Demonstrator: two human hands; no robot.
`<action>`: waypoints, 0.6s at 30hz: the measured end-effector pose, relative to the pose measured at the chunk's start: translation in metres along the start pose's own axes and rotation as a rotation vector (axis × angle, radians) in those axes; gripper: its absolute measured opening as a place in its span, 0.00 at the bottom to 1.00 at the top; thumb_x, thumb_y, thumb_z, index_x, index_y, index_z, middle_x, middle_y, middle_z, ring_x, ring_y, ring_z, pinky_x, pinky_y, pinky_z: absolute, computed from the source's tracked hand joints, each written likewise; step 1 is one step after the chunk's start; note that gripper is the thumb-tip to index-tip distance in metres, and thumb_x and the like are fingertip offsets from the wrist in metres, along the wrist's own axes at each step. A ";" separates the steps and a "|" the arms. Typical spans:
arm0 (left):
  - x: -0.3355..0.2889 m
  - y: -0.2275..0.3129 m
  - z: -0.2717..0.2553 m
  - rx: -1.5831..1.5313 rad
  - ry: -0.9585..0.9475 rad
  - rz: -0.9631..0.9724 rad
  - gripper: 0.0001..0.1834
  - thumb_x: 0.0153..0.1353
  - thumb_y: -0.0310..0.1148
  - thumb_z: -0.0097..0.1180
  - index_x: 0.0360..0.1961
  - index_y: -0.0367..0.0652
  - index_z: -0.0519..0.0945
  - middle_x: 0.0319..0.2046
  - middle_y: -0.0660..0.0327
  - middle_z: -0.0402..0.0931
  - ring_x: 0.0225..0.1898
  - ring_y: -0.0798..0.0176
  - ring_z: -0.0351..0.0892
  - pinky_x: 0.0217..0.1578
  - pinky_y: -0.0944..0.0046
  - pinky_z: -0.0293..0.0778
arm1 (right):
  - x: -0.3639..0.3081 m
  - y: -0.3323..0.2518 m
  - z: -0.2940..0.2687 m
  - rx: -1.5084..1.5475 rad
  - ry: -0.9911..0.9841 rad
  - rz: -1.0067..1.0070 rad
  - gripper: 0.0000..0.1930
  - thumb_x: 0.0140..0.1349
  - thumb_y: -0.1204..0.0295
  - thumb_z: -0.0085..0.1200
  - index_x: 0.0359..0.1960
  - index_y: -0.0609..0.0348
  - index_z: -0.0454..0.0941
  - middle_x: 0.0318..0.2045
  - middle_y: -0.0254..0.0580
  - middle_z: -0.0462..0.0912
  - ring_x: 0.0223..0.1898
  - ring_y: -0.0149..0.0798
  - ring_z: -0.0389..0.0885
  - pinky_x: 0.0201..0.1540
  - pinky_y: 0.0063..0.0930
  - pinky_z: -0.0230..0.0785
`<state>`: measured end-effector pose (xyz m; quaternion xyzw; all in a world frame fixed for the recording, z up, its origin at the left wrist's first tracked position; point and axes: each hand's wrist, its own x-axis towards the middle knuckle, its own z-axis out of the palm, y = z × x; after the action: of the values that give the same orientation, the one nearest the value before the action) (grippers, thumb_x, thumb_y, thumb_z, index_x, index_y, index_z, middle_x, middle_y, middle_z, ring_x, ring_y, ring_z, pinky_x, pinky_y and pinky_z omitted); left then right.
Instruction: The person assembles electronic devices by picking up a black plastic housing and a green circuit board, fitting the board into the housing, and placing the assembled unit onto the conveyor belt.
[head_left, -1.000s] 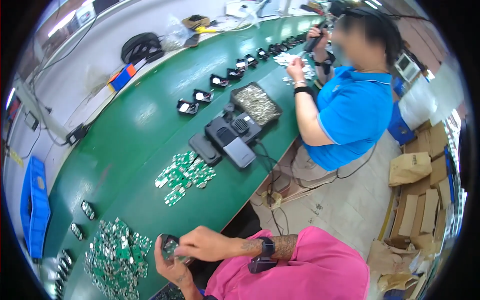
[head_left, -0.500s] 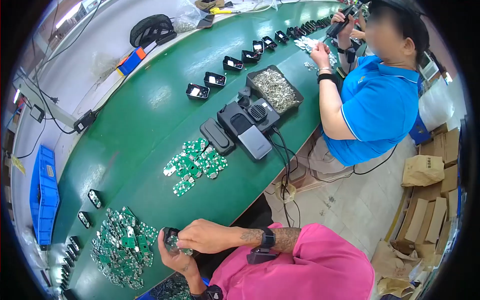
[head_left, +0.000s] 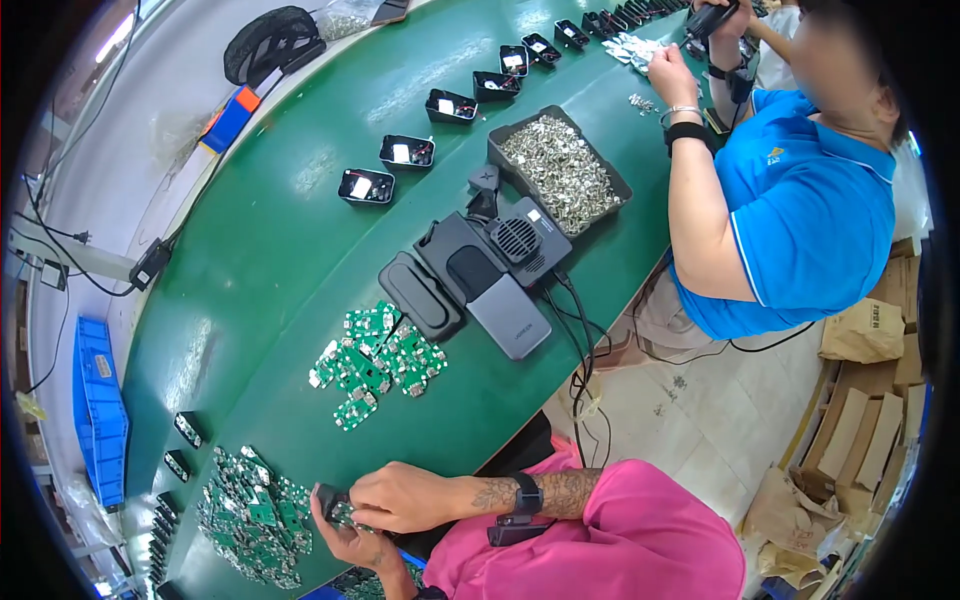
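Observation:
My left hand [head_left: 350, 545] is closed round a small black plastic case [head_left: 330, 499], thumb or finger along its side. My right hand [head_left: 405, 495] bends over the case's opening, its fingertips pinched at a small green circuit board [head_left: 343, 514] that shows partly there. The fingers cover most of the board, so how far it sits inside the case cannot be told. Beside my left hand lies a large heap of green circuit boards [head_left: 255, 515]. A smaller group of boards [head_left: 375, 365] is spread farther out on the green table [head_left: 260, 380].
A tray of small metal parts [head_left: 560, 170] stands beyond a grey-black device with cables [head_left: 500, 290]. Open black cases [head_left: 408, 152] line the far table; more cases [head_left: 188, 428] stand at left. A blue bin [head_left: 100, 410] is at the left edge. A co-worker in blue [head_left: 800, 220] sits at right.
The view has shifted slightly, so the table's things sit a little differently. My right fingers stay at the case, which has turned a little in my left hand. The co-worker leans nearer the table.

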<state>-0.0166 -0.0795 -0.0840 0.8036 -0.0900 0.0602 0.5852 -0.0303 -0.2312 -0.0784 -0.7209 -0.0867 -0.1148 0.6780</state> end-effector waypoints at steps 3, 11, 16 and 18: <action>-0.001 -0.002 -0.001 0.013 0.000 -0.039 0.37 0.66 0.41 0.62 0.68 0.31 0.62 0.59 0.47 0.71 0.52 0.57 0.76 0.53 0.60 0.74 | 0.001 -0.001 -0.003 0.027 -0.050 0.049 0.15 0.63 0.66 0.53 0.24 0.64 0.71 0.22 0.52 0.76 0.29 0.58 0.78 0.33 0.50 0.68; -0.004 -0.010 -0.010 -0.039 -0.006 -0.048 0.30 0.64 0.30 0.61 0.65 0.39 0.62 0.59 0.46 0.71 0.54 0.57 0.74 0.56 0.59 0.72 | -0.003 -0.002 -0.004 -0.017 -0.047 0.017 0.15 0.64 0.66 0.53 0.24 0.64 0.71 0.22 0.51 0.77 0.28 0.58 0.78 0.32 0.49 0.69; -0.005 -0.005 0.004 -0.051 -0.057 0.082 0.31 0.65 0.33 0.62 0.65 0.39 0.62 0.61 0.43 0.69 0.56 0.56 0.73 0.57 0.58 0.71 | -0.006 -0.012 -0.019 -0.084 0.001 -0.041 0.14 0.63 0.66 0.54 0.24 0.62 0.72 0.22 0.49 0.77 0.27 0.55 0.78 0.29 0.48 0.68; -0.003 -0.004 0.013 -0.078 -0.067 0.114 0.32 0.65 0.34 0.62 0.65 0.38 0.62 0.62 0.41 0.69 0.56 0.55 0.73 0.58 0.57 0.70 | -0.007 -0.014 -0.029 -0.094 0.020 -0.060 0.13 0.63 0.67 0.54 0.24 0.62 0.72 0.23 0.49 0.77 0.27 0.54 0.78 0.29 0.47 0.68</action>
<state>-0.0191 -0.0905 -0.0927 0.7753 -0.1575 0.0631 0.6084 -0.0421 -0.2595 -0.0653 -0.7477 -0.0961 -0.1462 0.6405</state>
